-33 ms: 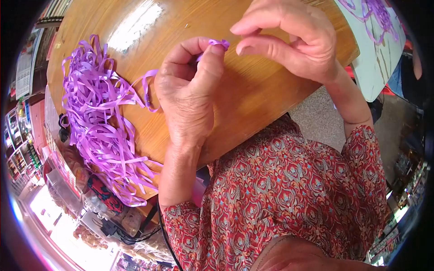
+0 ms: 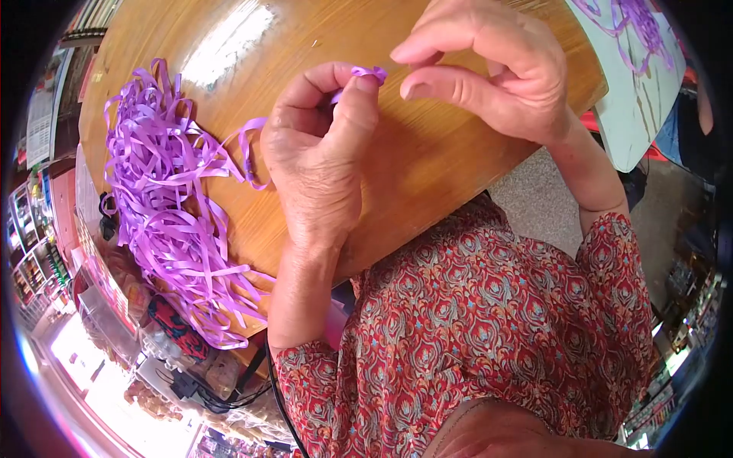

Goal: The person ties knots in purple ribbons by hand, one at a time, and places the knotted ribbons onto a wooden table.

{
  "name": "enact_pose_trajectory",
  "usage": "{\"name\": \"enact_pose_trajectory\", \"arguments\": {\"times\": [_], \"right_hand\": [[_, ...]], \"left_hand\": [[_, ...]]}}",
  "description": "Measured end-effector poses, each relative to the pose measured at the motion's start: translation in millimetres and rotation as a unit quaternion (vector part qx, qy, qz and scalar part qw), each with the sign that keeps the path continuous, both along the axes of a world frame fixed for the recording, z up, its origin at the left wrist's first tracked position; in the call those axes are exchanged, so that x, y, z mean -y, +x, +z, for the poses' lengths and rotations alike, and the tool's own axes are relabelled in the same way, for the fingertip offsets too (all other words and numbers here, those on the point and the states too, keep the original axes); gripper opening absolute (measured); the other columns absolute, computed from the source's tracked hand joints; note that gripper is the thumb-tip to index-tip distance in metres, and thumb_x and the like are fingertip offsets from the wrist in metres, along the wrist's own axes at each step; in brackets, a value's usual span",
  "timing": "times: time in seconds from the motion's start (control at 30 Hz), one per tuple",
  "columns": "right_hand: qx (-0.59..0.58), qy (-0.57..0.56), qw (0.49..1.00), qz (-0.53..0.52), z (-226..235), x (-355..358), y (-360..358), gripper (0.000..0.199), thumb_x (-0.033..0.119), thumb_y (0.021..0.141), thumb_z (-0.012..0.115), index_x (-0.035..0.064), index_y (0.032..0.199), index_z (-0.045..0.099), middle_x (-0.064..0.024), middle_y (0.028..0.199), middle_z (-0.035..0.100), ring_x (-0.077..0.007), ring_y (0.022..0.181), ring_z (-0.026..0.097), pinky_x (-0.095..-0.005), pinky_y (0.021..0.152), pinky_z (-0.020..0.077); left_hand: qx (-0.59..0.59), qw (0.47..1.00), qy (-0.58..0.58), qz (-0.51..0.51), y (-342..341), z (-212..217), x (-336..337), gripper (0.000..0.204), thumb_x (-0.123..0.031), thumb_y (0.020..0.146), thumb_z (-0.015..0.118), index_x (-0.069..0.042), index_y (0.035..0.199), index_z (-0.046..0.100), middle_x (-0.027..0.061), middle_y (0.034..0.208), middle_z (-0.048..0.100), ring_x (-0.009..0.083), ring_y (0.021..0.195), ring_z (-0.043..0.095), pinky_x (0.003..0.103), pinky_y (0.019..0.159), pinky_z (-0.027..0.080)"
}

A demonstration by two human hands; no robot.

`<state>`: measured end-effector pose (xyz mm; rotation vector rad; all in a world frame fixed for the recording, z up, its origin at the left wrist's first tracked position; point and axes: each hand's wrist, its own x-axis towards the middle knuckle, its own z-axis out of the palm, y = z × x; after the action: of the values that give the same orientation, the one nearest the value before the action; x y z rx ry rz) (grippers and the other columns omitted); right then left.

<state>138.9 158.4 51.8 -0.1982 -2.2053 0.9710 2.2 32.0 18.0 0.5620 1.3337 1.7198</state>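
Between thumb and forefinger, my left hand (image 2: 324,145) pinches a small looped end of purple ribbon (image 2: 369,73). That ribbon's tail appears to come out behind the hand, toward a big tangled heap of purple ribbon (image 2: 168,183) on the left of the wooden table. Just right of the pinched loop, my right hand (image 2: 496,69) hovers over the table. Its thumb and forefinger are curved and apart, with nothing seen between them. The right hand's other fingers are partly hidden or cut off by the top edge.
The round-edged wooden table (image 2: 427,175) lies under both hands. At the upper right, a pale green board or tabletop (image 2: 626,114) carries more purple ribbon (image 2: 645,34). Bags and black cables (image 2: 206,393) crowd the lower left, below the table edge. Stocked shelves (image 2: 34,267) stand at far left.
My right hand has shifted very slightly, its thumb tip a touch to the right. The left hand and ribbon look the same.
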Motion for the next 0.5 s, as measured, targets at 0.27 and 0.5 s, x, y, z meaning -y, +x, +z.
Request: {"name": "enact_pose_trajectory", "arguments": {"times": [0.27,0.5], "right_hand": [[0.000,-0.046,0.999,-0.017,-3,9,-1,0.013,0.003,0.074,0.073,0.0029,0.086,0.066,-0.0082,0.079,0.064,-0.0219,0.069,0.060,-0.0278,0.059,0.0450],[-0.116,-0.013,0.991,0.071,-37,-19,-18,0.010,0.004,0.080,0.067,-0.0003,0.089,0.066,-0.0091,0.082,0.064,-0.0177,0.074,0.062,-0.0238,0.066,0.0475]], "left_hand": [[-0.060,0.998,0.029,0.024,7,2,0,0.008,-0.002,0.084,0.063,-0.001,0.090,0.059,-0.0035,0.078,0.056,0.0021,0.066,0.047,0.015,0.059,0.038],[-0.046,0.996,0.071,0.015,9,-1,0,0.007,-0.001,0.086,0.062,-0.001,0.092,0.058,-0.0032,0.082,0.056,0.0024,0.072,0.046,0.015,0.064,0.038]]}}
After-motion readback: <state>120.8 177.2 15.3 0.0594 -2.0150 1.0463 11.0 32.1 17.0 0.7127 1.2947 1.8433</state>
